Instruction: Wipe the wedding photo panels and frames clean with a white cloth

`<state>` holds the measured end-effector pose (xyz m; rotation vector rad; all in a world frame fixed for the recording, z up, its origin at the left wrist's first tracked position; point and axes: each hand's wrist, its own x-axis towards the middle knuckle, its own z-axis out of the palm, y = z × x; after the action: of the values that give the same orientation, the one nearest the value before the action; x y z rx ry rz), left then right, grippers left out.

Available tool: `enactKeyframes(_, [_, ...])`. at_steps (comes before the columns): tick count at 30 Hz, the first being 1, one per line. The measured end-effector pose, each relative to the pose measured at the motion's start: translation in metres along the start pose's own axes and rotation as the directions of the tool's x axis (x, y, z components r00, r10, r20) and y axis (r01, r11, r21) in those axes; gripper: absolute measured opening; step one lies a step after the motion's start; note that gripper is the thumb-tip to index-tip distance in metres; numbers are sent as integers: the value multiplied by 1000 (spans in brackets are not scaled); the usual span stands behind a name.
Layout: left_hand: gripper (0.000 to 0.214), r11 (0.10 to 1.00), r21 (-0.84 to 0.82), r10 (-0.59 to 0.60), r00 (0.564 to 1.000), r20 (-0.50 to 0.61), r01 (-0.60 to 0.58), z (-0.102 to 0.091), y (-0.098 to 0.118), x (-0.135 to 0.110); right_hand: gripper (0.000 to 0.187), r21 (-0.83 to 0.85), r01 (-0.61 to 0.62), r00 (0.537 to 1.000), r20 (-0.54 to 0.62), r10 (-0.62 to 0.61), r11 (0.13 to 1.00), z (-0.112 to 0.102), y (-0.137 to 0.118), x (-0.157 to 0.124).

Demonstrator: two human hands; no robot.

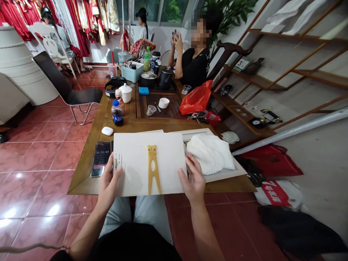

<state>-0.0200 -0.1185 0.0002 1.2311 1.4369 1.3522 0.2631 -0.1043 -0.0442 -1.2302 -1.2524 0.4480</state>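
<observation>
The left hand (108,183) pinches the near left edge of a white rectangular card (149,163), thumb on its upper face and fingers beneath. The right hand (192,177) grips the card's right edge, fingers lightly spread. The card is held level above the near edge of the wooden bench (81,185), with a yellow clothes-peg-shaped piece (152,168) lying lengthwise on its face; that piece's material cannot be determined. Just right of the right hand, a folded white cloth (209,154) rests on a white-framed tray (225,174). Left of the card lies a smartphone (100,158) displaying a timer, with a white earbud case (107,131) farther along the bench. A seated person (194,61) holds a phone at the far end.
</observation>
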Motion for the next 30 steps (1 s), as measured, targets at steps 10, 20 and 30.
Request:
enactKeyframes(10, [60,965,-132,248,952,178,-226,17,39,17,73,388,-536,806,-28,591,750,-50,-31,-47])
enactKeyframes(20, [51,817,-300,545,489,681,-492,122,100,95,74,378,-230,751,-517,410,897,-89,-42,-51])
enactKeyframes(30, [104,482,64,155,157,975,-874,308,68,153,102,-199,-165,533,-842,-82,966,-178,-51,-63])
